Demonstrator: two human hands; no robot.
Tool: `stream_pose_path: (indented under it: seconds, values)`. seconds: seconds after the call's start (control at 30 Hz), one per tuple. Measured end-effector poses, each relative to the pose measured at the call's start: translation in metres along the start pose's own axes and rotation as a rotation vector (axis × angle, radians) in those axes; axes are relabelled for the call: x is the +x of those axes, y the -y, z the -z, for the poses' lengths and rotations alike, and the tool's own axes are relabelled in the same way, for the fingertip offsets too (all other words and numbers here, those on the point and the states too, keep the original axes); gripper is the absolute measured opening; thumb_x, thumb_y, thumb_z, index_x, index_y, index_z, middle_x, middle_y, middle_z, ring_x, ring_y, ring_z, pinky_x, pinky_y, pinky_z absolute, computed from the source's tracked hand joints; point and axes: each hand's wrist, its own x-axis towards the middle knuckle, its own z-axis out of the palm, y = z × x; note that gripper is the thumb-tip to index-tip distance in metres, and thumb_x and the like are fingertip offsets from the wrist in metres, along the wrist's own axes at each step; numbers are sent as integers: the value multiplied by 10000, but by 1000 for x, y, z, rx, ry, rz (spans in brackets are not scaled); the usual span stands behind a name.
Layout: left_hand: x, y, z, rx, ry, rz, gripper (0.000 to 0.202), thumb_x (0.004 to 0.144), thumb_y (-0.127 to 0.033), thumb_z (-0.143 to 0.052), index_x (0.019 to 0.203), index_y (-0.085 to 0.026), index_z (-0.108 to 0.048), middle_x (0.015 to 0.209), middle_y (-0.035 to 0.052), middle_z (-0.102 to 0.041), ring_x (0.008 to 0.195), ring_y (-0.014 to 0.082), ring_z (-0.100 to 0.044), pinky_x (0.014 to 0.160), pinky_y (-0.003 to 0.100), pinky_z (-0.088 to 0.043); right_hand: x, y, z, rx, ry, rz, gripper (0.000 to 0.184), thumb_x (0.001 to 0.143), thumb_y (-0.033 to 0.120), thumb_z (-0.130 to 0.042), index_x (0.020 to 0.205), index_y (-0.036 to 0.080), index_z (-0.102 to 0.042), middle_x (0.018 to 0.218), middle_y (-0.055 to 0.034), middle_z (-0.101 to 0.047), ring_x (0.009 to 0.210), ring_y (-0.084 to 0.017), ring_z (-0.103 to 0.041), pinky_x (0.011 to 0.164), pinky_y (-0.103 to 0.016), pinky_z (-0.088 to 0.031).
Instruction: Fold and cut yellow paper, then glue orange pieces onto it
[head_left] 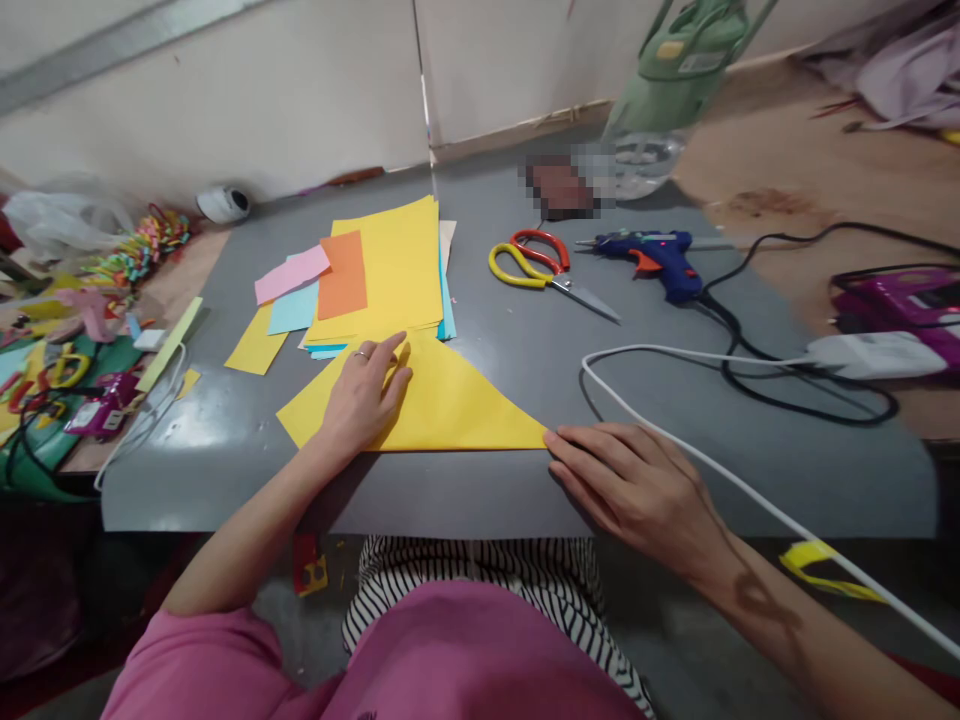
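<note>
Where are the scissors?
In the head view, the scissors lie right of the yellow paper stack, just left of the blue glue gun, on the grey mat.

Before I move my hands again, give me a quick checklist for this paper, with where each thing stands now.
1. Left hand on the folded yellow paper: ok, it rests on top.
2. Right hand at the paper's right corner: ok, fingertips touch it.
3. Crease pressed fully flat: cannot tell from this view.
4. Scissors away from the paper: ok, they lie apart, beyond it.
5. Glue gun cool: cannot tell, heat doesn't show.
6. White cable well away from the hands: not ok, it runs close by the right one.
</note>
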Motion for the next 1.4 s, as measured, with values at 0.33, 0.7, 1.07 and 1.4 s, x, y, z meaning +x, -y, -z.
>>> stream_pose_path:
  seconds: [0.33,0.7,1.07,1.4]
  values:
    - [7,-4,12,-144,172,178,305,938,-318,-497,1208,-185,-551,786,9,-609,756,190,-580,711,319,-421,-1,0,-1,-10,-2,-7,153,931,218,-638,1061,186,-712,974,-47,-760,888,-197,-620,843,-330,-453]
    - [3,1,7,-43,126,-50,287,938,-191,-439,1165,-213,-613,684,2,-607,698,187,-547,719,322,-437,1,1,1,-27,4,-3,142,939,215,-629,1048,178,-713,966,-42,-772,872,-198,-642,814,-341,-470]
    - [-2,3,4,11,115,-85,358,945,-150,-438,1165,-251,-702,767,23,-592,732,183,-526,767,315,-444,-1,0,-1,-11,1,-13,159,924,206,-648,1069,174,-705,974,-48,-768,876,-197,-635,824,-337,-458]
    - [-2,7,0,79,88,-131,412,971,-188,-400,1261,-250,-686,763,45,-563,721,194,-492,767,326,-446,0,0,1,-18,11,-12,159,920,212,-653,1063,187,-716,973,-46,-770,876,-195,-643,823,-342,-469]
